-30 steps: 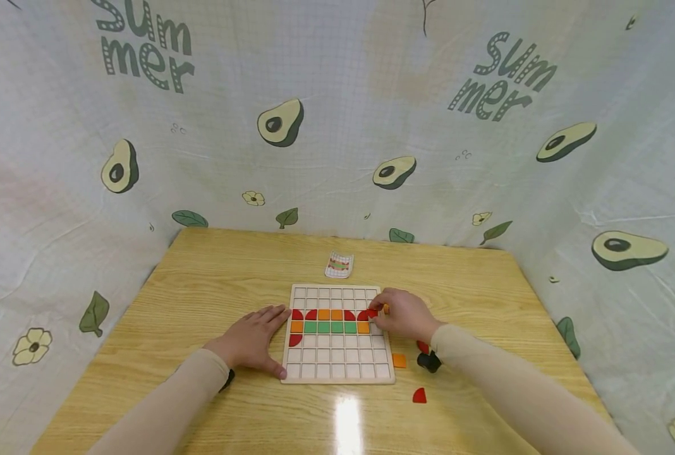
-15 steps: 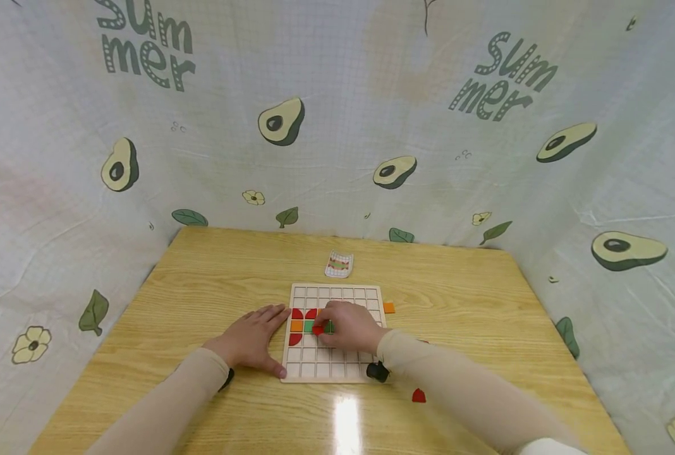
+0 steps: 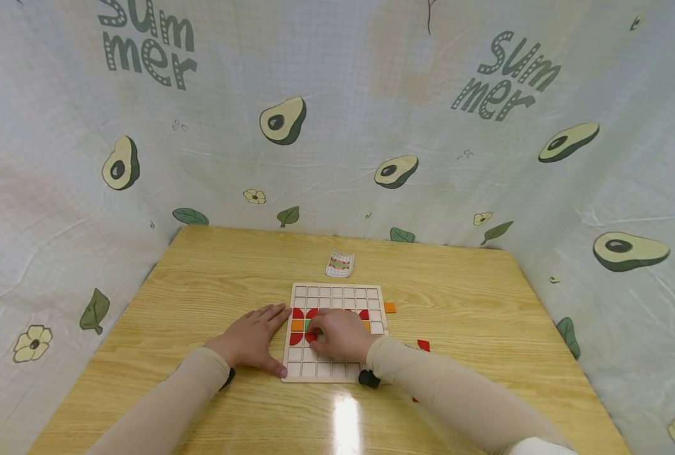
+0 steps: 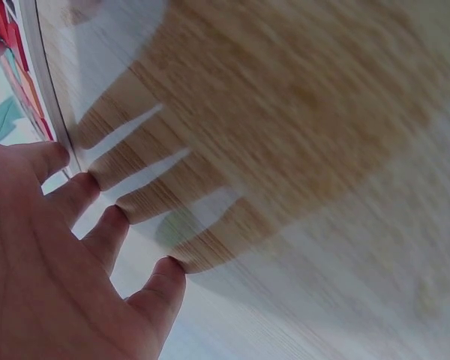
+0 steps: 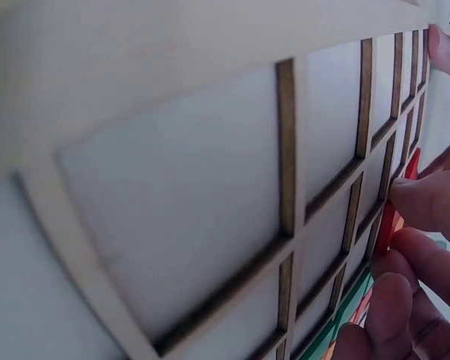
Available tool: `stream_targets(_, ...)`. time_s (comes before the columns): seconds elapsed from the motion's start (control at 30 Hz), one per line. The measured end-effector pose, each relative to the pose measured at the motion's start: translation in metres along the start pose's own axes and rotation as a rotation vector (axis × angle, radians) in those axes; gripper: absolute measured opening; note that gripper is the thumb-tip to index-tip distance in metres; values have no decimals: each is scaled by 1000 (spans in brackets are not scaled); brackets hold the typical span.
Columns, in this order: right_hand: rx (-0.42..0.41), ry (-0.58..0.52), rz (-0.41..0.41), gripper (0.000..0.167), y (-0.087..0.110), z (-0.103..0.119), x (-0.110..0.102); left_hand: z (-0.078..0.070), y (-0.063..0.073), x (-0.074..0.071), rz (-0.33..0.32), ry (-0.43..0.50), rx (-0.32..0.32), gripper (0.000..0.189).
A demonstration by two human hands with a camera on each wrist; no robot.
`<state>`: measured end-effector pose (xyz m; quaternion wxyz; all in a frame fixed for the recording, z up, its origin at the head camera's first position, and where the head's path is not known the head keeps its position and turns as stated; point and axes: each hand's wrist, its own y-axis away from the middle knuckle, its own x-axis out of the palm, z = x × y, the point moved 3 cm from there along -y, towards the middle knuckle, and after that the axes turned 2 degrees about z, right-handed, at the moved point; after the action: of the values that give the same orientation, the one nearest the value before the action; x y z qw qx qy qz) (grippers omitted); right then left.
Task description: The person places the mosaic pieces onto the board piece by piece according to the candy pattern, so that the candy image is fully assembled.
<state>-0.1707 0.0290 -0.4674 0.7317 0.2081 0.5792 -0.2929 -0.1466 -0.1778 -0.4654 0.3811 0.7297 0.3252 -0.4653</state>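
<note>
A light wooden grid board [image 3: 337, 292] lies on the table with red quarter-circle, orange square and green square tiles in some cells. My right hand [image 3: 342, 335] reaches over it, thumb and fingers pinching a red quarter-circle tile [image 3: 310, 339] at a cell just below the green row. In the right wrist view, thumb and fingertips meet on that red tile [image 5: 388, 227]; the palm hides part of the tile rows in the head view. Flat on the table, my left hand [image 3: 252, 338] has its fingers spread, touching the board's left edge. The left wrist view shows those fingertips along the rim.
A small pattern card [image 3: 339, 263] lies beyond the board. An orange square tile [image 3: 390, 308] sits off the board's right edge, and a loose red tile [image 3: 423, 345] lies near the right sleeve. Another red piece is mostly covered by that sleeve.
My right hand has moved left from the board's right side, carrying the red quarter-circle tile, then slightly lower to the cell beside the left red tile. My left hand has stayed put.
</note>
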Motion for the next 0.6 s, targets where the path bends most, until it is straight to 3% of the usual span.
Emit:
stream_targets(0.4, 21, 0, 6, 20, 3, 1, -3, 1, 1, 1, 1, 11, 23, 124)
stream_targets(0.6, 44, -73, 24, 22, 17, -13, -21, 2, -1, 3, 4, 10, 8, 125)
